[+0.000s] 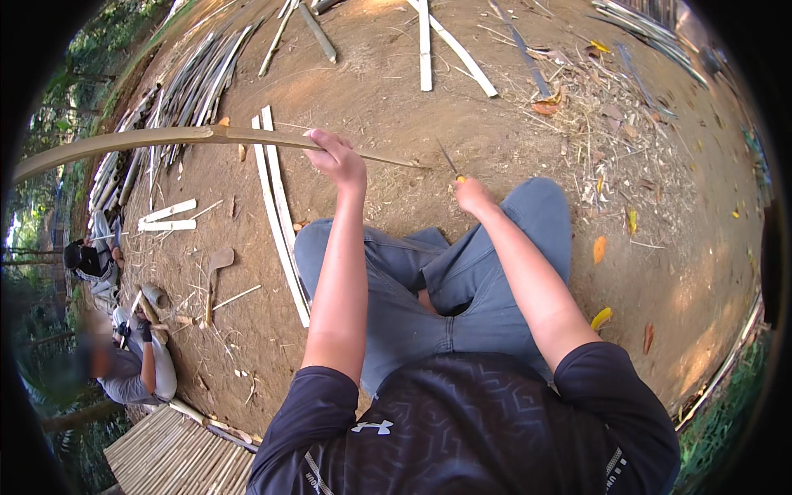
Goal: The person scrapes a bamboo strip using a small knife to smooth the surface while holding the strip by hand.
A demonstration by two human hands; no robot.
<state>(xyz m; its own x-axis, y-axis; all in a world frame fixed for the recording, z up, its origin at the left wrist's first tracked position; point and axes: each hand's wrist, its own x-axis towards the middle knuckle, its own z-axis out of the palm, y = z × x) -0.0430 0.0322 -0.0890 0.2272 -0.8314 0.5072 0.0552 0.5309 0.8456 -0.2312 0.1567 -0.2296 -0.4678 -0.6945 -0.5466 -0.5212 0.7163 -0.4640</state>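
Left hand (337, 161) grips a bamboo strip (190, 137) near one end, probably steadying it; right hand (475, 196) clasps a knife (448, 158) pointing away from the legs (532, 235), seemingly for safety.

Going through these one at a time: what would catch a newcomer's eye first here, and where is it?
Probably the long tan strip, sweeping in from the left edge and gripped near its right end by the left hand. Next, the thin-bladed knife in the right hand, just beyond the strip's tip. Then the large heap of poles at upper left.
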